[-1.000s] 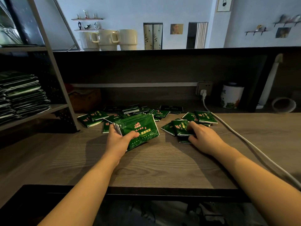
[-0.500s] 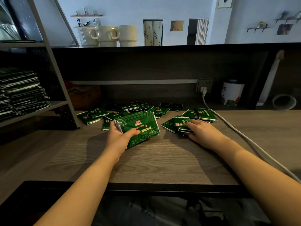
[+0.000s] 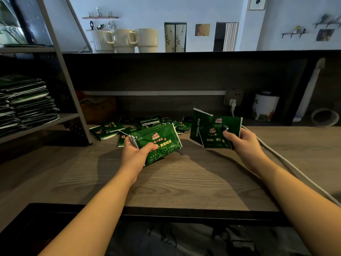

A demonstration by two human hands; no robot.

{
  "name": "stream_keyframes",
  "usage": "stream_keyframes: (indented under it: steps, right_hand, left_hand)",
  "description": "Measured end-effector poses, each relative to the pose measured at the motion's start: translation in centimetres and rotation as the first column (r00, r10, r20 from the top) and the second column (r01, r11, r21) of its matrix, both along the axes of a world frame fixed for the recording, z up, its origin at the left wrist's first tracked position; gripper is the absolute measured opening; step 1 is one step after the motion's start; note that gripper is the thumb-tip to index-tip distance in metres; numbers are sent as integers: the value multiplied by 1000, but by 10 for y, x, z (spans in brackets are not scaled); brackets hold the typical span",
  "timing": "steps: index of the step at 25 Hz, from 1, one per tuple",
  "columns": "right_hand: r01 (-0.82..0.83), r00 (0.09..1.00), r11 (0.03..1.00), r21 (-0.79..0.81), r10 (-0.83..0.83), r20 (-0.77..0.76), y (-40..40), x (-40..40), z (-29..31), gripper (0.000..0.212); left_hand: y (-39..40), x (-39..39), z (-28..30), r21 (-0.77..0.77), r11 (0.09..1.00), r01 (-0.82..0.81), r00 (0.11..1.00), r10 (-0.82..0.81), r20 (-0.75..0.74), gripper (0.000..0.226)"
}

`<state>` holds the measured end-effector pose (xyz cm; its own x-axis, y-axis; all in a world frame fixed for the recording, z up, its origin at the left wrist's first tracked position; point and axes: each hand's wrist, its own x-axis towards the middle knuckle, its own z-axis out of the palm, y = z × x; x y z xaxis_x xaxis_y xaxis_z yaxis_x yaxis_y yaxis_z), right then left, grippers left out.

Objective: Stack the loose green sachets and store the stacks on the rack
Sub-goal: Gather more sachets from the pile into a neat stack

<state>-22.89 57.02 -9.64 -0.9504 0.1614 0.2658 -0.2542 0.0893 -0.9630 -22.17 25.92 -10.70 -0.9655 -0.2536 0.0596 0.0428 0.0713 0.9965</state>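
Observation:
My left hand (image 3: 135, 154) grips a neat stack of green sachets (image 3: 160, 143) just above the wooden desk (image 3: 175, 182). My right hand (image 3: 241, 142) holds a loose bunch of several green sachets (image 3: 212, 129) lifted off the desk, fanned and tilted. More loose green sachets (image 3: 110, 129) lie scattered at the back of the desk between the hands and the rack. On the left, the grey metal rack (image 3: 68, 117) carries tall stacks of stored sachets (image 3: 27, 104) on its shelf.
A white cable (image 3: 287, 163) runs from the wall socket (image 3: 233, 97) across the desk right of my right hand. A white patterned canister (image 3: 264, 108) and a pipe end stand at the back right. Cream mugs (image 3: 129, 40) sit on the ledge above. A brown box (image 3: 97, 109) sits behind the rack leg.
My right hand has gathered the sachets it pressed on the desk and lifted them up. My left hand keeps its stack in the same place.

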Motion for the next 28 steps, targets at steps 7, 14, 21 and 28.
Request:
stream_keyframes:
  steps: [7, 14, 21, 28]
  right_hand:
    - [-199, 938, 832, -518, 314, 145, -4, 17, 15, 24]
    - [-335, 845, 821, -462, 479, 237, -22, 29, 17, 29]
    - [-388, 819, 818, -425, 517, 247, -57, 20, 13, 31]
    - [-356, 882, 851, -387, 442, 161, -75, 18, -3, 29]
  left_hand:
    - [1, 5, 4, -40, 999, -17, 999, 19, 45, 97]
    - [5, 12, 7, -122, 984, 131, 991, -126, 55, 113]
    - [8, 15, 5, -153, 957, 246, 968, -234, 89, 135]
    - [9, 26, 16, -161, 945, 284, 957, -270, 105, 150]
